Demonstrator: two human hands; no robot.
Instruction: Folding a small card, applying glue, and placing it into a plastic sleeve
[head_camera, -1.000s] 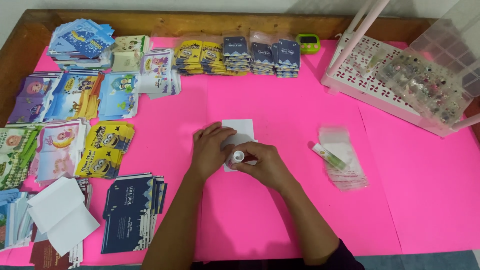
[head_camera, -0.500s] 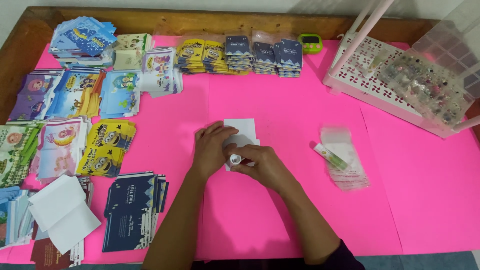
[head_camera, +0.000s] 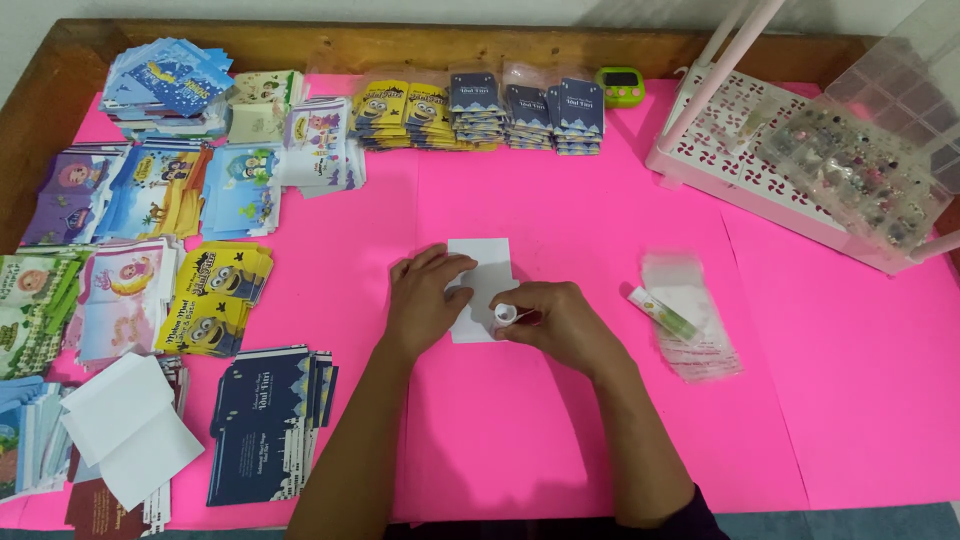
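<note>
A small white paper card (head_camera: 482, 262) lies flat in the middle of the pink table cover (head_camera: 560, 210). My left hand (head_camera: 424, 298) presses down on the card's left part, fingers spread over it. My right hand (head_camera: 560, 325) holds a small white glue stick (head_camera: 505, 314), its round tip pointing at the card's right edge. The stick's body is hidden inside the fist.
A second glue stick (head_camera: 658, 311) rests on a pile of clear plastic sleeves (head_camera: 690, 320) to the right. Stacks of printed cards (head_camera: 210, 290) cover the left side and back. A white rack (head_camera: 740, 160) with a clear bead box (head_camera: 860, 170) stands back right. A green timer (head_camera: 620, 86) sits at the back.
My right hand has slid the glue stick to the right, from the card's middle to its right edge. My left hand has stayed pressed on the card.
</note>
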